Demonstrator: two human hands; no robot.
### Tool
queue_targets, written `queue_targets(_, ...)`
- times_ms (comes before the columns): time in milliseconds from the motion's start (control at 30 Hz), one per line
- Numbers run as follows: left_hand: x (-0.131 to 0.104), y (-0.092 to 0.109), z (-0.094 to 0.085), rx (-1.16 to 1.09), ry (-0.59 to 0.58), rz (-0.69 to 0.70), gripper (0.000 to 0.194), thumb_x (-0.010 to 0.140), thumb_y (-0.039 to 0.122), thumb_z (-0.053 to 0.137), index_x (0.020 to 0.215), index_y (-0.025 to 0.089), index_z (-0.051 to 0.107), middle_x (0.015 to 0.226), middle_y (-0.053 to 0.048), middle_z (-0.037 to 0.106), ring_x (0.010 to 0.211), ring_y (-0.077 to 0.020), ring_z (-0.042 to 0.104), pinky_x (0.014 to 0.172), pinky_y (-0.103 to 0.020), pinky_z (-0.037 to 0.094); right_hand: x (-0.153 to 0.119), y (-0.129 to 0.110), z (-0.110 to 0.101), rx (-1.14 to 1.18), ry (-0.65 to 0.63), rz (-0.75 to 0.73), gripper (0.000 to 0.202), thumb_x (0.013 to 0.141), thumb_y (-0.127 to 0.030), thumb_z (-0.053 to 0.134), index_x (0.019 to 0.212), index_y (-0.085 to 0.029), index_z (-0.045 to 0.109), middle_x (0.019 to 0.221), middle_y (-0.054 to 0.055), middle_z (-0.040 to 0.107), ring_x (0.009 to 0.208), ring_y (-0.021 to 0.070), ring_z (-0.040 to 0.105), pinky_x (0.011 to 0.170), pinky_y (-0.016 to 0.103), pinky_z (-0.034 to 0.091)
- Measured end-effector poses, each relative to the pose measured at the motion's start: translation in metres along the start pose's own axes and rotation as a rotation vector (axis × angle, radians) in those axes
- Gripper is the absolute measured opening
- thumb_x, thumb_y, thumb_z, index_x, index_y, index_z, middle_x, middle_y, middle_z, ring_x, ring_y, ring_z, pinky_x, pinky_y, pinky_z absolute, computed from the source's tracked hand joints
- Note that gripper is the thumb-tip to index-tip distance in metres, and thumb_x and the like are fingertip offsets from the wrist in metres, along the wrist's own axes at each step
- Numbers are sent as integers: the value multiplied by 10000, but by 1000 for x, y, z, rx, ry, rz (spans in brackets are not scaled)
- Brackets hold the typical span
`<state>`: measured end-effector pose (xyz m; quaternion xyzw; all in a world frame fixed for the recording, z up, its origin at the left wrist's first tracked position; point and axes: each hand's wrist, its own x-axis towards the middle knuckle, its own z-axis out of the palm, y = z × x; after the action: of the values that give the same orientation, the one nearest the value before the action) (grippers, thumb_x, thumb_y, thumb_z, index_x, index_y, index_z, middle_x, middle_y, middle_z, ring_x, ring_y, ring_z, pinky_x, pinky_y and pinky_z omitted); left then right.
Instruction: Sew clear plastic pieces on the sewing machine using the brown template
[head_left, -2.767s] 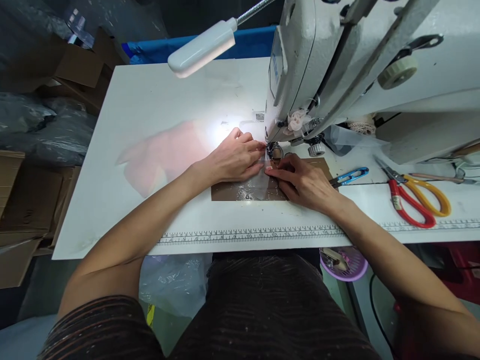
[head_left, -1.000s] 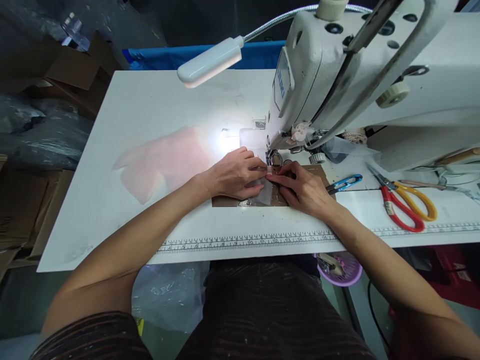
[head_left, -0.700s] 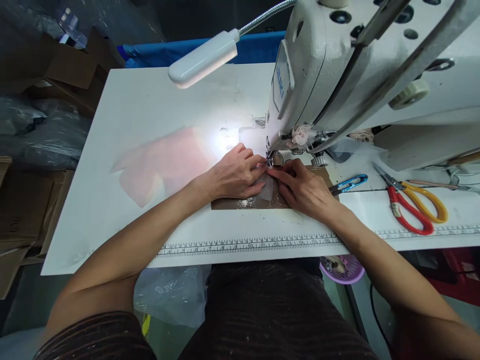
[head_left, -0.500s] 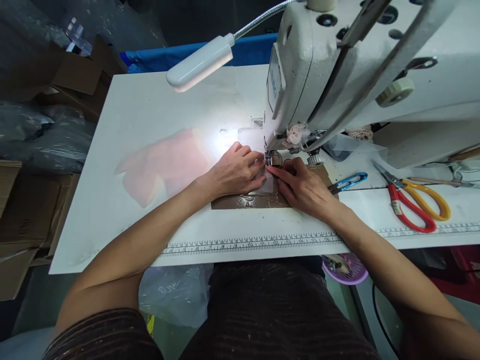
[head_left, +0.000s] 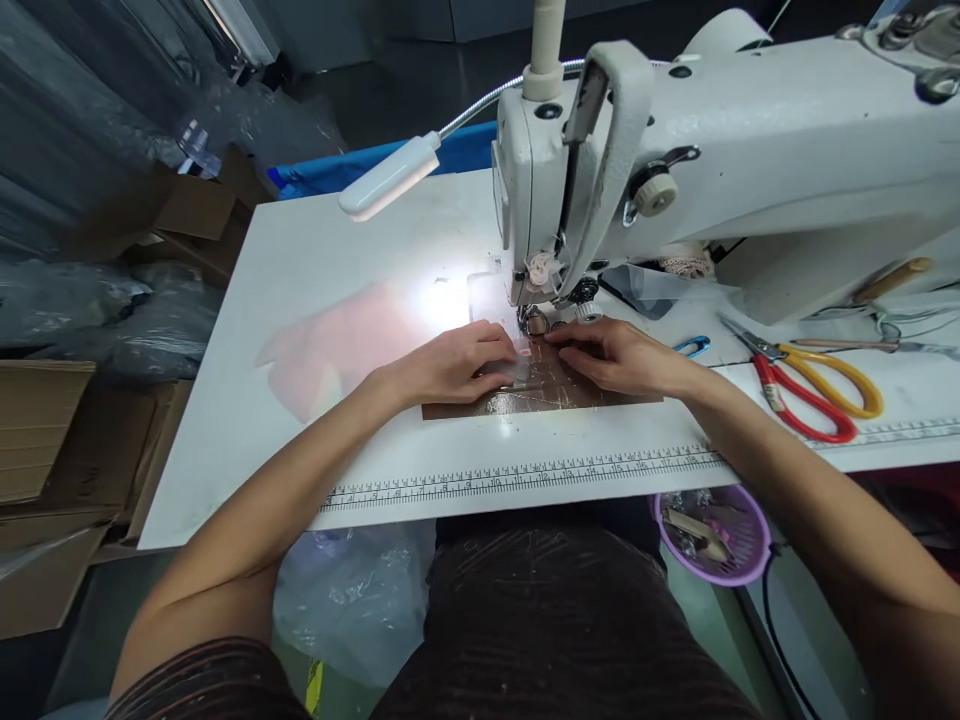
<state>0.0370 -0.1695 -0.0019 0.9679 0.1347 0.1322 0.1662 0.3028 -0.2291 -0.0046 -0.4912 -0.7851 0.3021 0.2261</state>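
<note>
A sewing machine (head_left: 645,170) stands over the white table, its presser foot (head_left: 535,322) low on a piece of sheer whitish fabric (head_left: 517,365). My left hand (head_left: 469,362) is left of the foot, with curled fingers closed on the fabric's edge. To the right of the foot, my right hand (head_left: 619,358) rests with the index fingertip beside it and the thumb apart from the index finger; I see nothing held there. Both hands lie over a shiny brown sheet (head_left: 559,395) on the table. The fabric is partly hidden by my left fingers.
Red-and-yellow-handled scissors (head_left: 806,385) and blue thread snips (head_left: 694,346) lie to the right. A lit lamp (head_left: 390,178) hangs at upper left over pinkish fabric (head_left: 337,345). A measuring tape (head_left: 517,478) runs along the front edge; a purple basket (head_left: 716,535) is below.
My view has shifted, showing more of the machine. My hands have spread slightly from the presser foot, the right one more. More of the brown sheet shows between them.
</note>
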Motion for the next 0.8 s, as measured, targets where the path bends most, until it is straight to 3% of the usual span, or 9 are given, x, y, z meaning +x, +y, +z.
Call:
queue_targets(167, -5, -2, 13, -98, 142, -17, 144, 963, 235, 584, 930, 175, 710, 1029, -90, 694, 970, -172, 663, 832, -330, 585, 16, -3, -10, -70, -121, 13, 326, 899, -293, 540, 1114, -177, 756, 890, 66, 689, 767, 204, 605, 692, 292, 442)
queue_targets(300, -4, -2, 19, -73, 214, -4, 144, 962, 220, 583, 921, 166, 710, 990, -85, 709, 922, -161, 674, 805, -331, 584, 16, 1, 2, -19, 18, 62, 316, 893, -284, 512, 1032, -162, 768, 839, 52, 673, 701, 173, 572, 637, 272, 411)
queue_targets(433, -4, -1, 23, 67, 259, 59, 101, 935, 210, 609, 941, 164, 699, 1000, -76, 733, 879, -171, 683, 757, -344, 565, 9, 4, 16, -31, 165, 10, 338, 886, -289, 494, 1017, -140, 767, 754, 48, 629, 653, 167, 523, 600, 279, 363)
queue_targets(567, -6, 1, 24, 135, 263, 87, 117, 920, 215, 614, 984, 168, 700, 1001, -75, 740, 846, -174, 681, 739, -353, 559, 6, 4, 20, -62, 190, -22, 329, 885, -277, 496, 1014, -147, 769, 732, 47, 607, 632, 166, 505, 583, 283, 337)
queue_targets(800, -6, -1, 23, -121, 248, 4, 123, 934, 209, 625, 1006, 174, 718, 1000, -87, 718, 924, -163, 681, 801, -327, 595, 6, 6, 21, -80, 207, -43, 323, 883, -272, 500, 1016, -153, 769, 832, 69, 635, 640, 164, 512, 570, 284, 326)
